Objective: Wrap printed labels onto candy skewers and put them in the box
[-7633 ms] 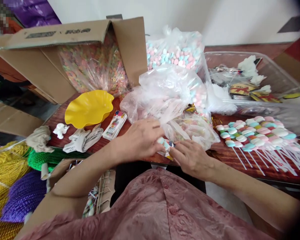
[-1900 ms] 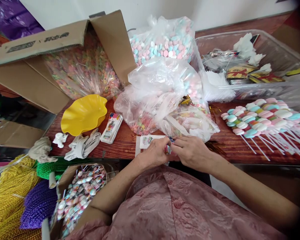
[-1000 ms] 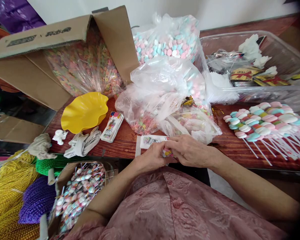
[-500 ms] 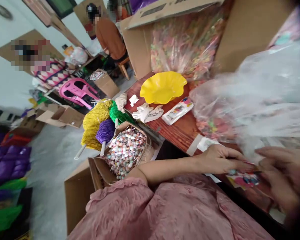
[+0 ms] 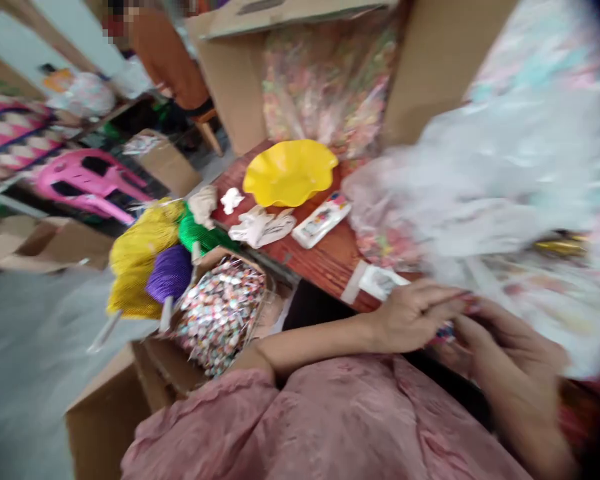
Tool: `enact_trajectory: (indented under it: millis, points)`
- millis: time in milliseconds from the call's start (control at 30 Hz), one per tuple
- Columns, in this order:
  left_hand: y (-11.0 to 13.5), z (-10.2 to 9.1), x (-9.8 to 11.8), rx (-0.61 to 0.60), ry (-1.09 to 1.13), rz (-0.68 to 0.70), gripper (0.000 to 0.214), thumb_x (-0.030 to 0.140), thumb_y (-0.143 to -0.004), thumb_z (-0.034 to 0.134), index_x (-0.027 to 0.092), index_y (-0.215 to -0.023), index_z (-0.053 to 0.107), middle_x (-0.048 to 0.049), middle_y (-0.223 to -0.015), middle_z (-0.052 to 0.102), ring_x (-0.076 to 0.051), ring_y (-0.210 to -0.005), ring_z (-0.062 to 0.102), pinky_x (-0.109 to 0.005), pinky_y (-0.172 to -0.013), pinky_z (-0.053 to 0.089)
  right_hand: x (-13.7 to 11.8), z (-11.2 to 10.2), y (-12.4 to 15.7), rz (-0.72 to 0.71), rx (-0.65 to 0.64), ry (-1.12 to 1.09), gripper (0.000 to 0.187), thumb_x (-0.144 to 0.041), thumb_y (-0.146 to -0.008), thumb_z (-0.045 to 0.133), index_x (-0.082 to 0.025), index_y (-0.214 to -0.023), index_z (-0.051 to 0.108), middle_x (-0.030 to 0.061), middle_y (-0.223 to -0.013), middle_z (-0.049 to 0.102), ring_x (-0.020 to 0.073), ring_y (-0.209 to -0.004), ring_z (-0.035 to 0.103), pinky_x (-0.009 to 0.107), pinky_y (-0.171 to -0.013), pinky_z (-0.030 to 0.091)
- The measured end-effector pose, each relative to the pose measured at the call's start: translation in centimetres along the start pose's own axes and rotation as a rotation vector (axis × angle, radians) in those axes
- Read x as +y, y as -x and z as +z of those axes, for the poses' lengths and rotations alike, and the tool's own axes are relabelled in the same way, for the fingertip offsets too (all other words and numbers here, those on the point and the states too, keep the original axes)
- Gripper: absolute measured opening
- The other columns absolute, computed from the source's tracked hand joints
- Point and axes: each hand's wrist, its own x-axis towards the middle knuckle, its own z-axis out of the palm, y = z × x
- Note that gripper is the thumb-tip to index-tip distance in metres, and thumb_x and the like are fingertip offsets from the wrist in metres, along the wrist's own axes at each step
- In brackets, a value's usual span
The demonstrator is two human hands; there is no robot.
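Observation:
My left hand (image 5: 410,319) reaches in from the left, its fingers bent together around a small colourful piece (image 5: 445,332) with dark blue and pink on it. Opposite it, my right hand (image 5: 513,343) is closed too, thumb and fingertips pressed against the same piece. The fingertips of both hands meet just over the table's front edge. Blur and my fingers hide most of the piece, so its kind is unclear. Close behind my hands lie a white packet (image 5: 380,283) and a large heap of clear plastic bags (image 5: 470,180).
On the red-brown table (image 5: 325,267) are a yellow wavy-rimmed bowl (image 5: 290,175), a flat white pack (image 5: 323,220) and white strips (image 5: 263,227). A carton of small beads on sticks (image 5: 223,310) stands left, by yellow cord (image 5: 140,260) and purple cord (image 5: 170,273). A co-worker (image 5: 167,57) sits behind.
My right hand has come in to meet my left, and its fingers have closed on the small piece, which is now mostly covered. The whole view has swung to the right.

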Motion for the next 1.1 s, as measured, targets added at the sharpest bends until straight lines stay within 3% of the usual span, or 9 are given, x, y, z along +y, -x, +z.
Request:
enact_trajectory:
  millis: [100,200,400,567,733,800,933,1000,1100]
  points:
    - [0.5,-0.2,0.0,-0.035,0.108,-0.098,0.033,0.038,-0.098,0.048,0.019,-0.119,0.065,-0.0055,-0.099,0.064,-0.016,-0.091,0.062,-0.029,-0.084,0.053,-2.0,0.7,-0.2,0.068,0.186,-0.040,0.009,-0.032,-0.087,0.063,-0.025,-0.090,0.068,0.0040,-0.083,0.070,0.0209,-0.072,0.067,0.038,-0.067,0.057]
    - [0.2,-0.6,-0.4,-0.214,0.321,-0.331,0.045,0.054,-0.094,0.048,0.021,-0.124,0.057,0.0035,-0.072,0.052,-0.008,-0.056,0.048,-0.021,-0.054,0.044,-2.4,1.3,-0.8,-0.167,0.270,0.059,0.008,-0.020,-0.088,0.060,-0.024,-0.089,0.067,0.0040,-0.085,0.070,0.0193,-0.077,0.066,0.036,-0.071,0.056]
    - [-1.1,-1.1,-0.1,-0.361,0.387,-0.484,0.043,0.054,-0.080,0.067,0.015,-0.096,0.061,0.0048,-0.069,0.047,-0.004,-0.054,0.037,-0.018,-0.051,0.031,-2.0,-0.7,-1.0,-0.420,0.263,0.313,0.029,-0.010,-0.088,0.056,-0.025,-0.111,0.064,0.0089,-0.101,0.066,0.0198,-0.088,0.065,0.033,-0.071,0.053]
    - [-2.3,-2.2,0.9,-0.511,0.276,-0.533,0.037,0.051,-0.079,0.066,0.015,-0.086,0.061,0.0023,-0.069,0.053,-0.006,-0.055,0.043,-0.020,-0.053,0.032,-2.5,-4.8,-2.0,-0.763,-0.099,0.823,0.047,-0.012,-0.092,0.052,-0.033,-0.134,0.055,0.0095,-0.139,0.056,0.0302,-0.129,0.047,0.051,-0.098,0.037]
    - [-2.7,-2.7,1.9,-0.927,0.047,-0.363,0.037,0.050,-0.091,0.050,0.016,-0.080,0.057,-0.0035,-0.075,0.060,-0.013,-0.069,0.054,-0.025,-0.064,0.041,-2.9,-5.9,-1.7,-0.921,-0.243,0.829,0.023,-0.014,-0.097,0.044,-0.019,-0.108,0.064,0.0062,-0.101,0.072,0.0238,-0.114,0.057,0.045,-0.093,0.033]
    - [-2.3,-2.5,2.1,-0.913,-0.266,-0.189,0.030,0.040,-0.096,0.043,0.017,-0.081,0.055,-0.0036,-0.078,0.060,-0.015,-0.072,0.054,-0.028,-0.070,0.044,-2.7,-5.2,-1.1,-0.843,-0.264,0.850,0.021,-0.011,-0.095,0.045,-0.017,-0.089,0.064,0.0050,-0.083,0.069,0.0221,-0.098,0.060,0.040,-0.083,0.035]
    - [-0.7,-1.9,2.1,-0.667,-0.923,0.201,0.022,0.022,-0.094,0.038,0.016,-0.091,0.059,-0.0106,-0.093,0.062,-0.023,-0.088,0.057,-0.040,-0.084,0.046,-2.7,-3.3,0.3,-0.471,-0.294,0.762,0.025,-0.016,-0.095,0.046,-0.016,-0.075,0.062,0.0051,-0.074,0.067,0.0176,-0.076,0.058,0.033,-0.072,0.039]
    - [-0.1,-1.8,1.9,-0.584,-0.974,0.243,0.025,0.021,-0.095,0.036,0.016,-0.092,0.061,-0.0115,-0.093,0.063,-0.024,-0.089,0.057,-0.041,-0.085,0.046,-3.1,-2.6,1.1,-0.330,-0.243,0.697,0.023,-0.018,-0.097,0.045,-0.016,-0.085,0.065,0.0056,-0.082,0.069,0.0171,-0.079,0.059,0.032,-0.075,0.041]
    - [-0.4,-2.3,1.7,-0.547,-0.698,0.039,0.031,0.030,-0.097,0.034,0.018,-0.085,0.059,-0.0060,-0.082,0.062,-0.019,-0.076,0.057,-0.033,-0.073,0.049,-3.7,-1.7,2.0,-0.348,-0.042,0.774,0.025,-0.020,-0.096,0.047,-0.022,-0.114,0.065,0.0086,-0.110,0.070,0.0227,-0.104,0.058,0.039,-0.085,0.038]
